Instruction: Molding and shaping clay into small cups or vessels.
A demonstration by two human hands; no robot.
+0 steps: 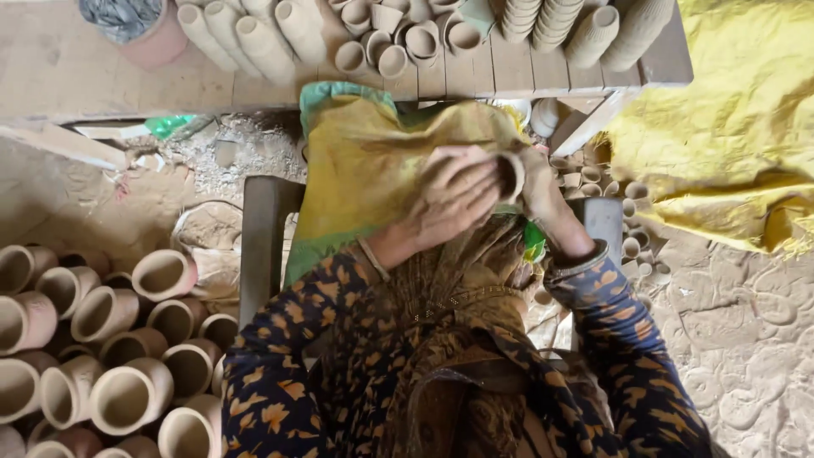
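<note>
A small clay cup sits between my two hands over my lap. My left hand covers it from the left, fingers curled around its side. My right hand grips it from the right, thumb at the rim. Beneath the hands lies a yellow and green cloth spread over my knees. My sleeves are dark with orange leaf prints, and a bangle is on each wrist.
A wooden plank shelf at the top carries stacked clay cups and tall clay tubes. Larger clay pots lie piled at the lower left. Small cups sit at the right beside a yellow tarp.
</note>
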